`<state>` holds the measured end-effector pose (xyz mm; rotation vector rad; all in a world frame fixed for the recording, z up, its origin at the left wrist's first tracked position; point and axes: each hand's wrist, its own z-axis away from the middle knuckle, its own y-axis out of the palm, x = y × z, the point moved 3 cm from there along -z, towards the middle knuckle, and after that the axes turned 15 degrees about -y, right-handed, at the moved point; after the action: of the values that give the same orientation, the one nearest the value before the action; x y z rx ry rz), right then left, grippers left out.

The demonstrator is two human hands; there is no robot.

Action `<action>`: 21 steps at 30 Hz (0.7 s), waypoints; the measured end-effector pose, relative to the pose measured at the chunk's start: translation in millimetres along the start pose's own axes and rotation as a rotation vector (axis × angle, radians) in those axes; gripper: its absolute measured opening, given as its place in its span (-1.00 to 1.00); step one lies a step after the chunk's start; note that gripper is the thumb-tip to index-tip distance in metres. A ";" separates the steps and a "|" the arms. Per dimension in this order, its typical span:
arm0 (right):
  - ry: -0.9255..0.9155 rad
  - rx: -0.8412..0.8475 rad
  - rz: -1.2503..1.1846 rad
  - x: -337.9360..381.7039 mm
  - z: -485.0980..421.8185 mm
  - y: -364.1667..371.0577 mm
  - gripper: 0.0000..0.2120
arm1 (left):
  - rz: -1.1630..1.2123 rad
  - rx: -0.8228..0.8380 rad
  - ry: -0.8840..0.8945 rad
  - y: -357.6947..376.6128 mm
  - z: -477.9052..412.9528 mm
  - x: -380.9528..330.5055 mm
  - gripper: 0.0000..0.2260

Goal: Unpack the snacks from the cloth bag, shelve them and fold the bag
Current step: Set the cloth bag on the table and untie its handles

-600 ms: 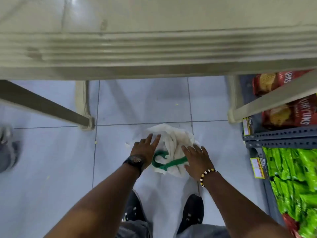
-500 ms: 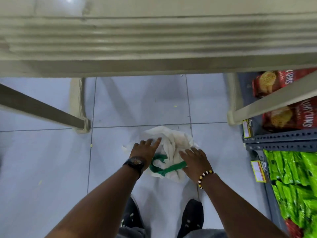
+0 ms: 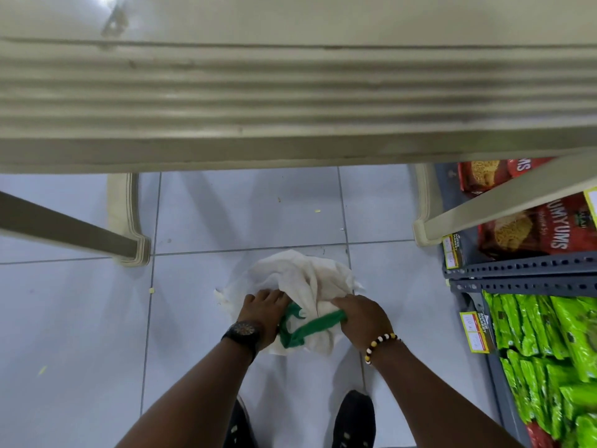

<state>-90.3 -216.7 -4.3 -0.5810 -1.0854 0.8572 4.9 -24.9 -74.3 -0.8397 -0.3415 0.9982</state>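
Cloth bag (image 3: 303,279): cream, with green handles (image 3: 310,328). Floor (image 3: 80,318): pale blue-grey tiles, dark grout lines. Tabletop (image 3: 290,92): beige, ribbed. Right of the right hand (image 3: 361,315): grey perforated shelf (image 3: 523,270), red packets (image 3: 529,231), bright green packets (image 3: 549,334). Watch (image 3: 243,329) by left hand (image 3: 261,313): black.

Crumpled white cloth bag (image 3: 303,279), green handles (image 3: 310,326), on floor

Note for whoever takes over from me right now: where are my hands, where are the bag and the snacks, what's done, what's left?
Left hand: fingers curled into the cloth bag, beside its green handle.
Right hand: grips the handle's other end.
Bag: crumpled and limp on the floor; no snacks show in it.
Snacks: green packets and red packets sit on the shelf at right.
Done: unpacking and shelving, apparently.
Left: fold the bag.
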 end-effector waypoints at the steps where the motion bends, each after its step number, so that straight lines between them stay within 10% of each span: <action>1: 0.012 -0.031 -0.043 0.8 -0.6 -2.6 -0.62 | -0.003 -0.002 0.008 4.0 0.4 0.1 -0.40; 9: 0.105 -0.148 -0.259 21.8 12.3 -30.3 -0.54 | 0.331 0.042 -0.001 -9.2 33.3 -15.1 -0.79; 21: 0.071 -0.118 -0.236 96.6 57.3 -99.9 -0.54 | 0.490 -0.084 -0.200 -88.9 146.3 -5.8 -0.69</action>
<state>-92.2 -192.0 144.0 -0.5644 -1.1198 0.5666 -33.6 13.6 88.1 -0.9235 -0.3573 1.5397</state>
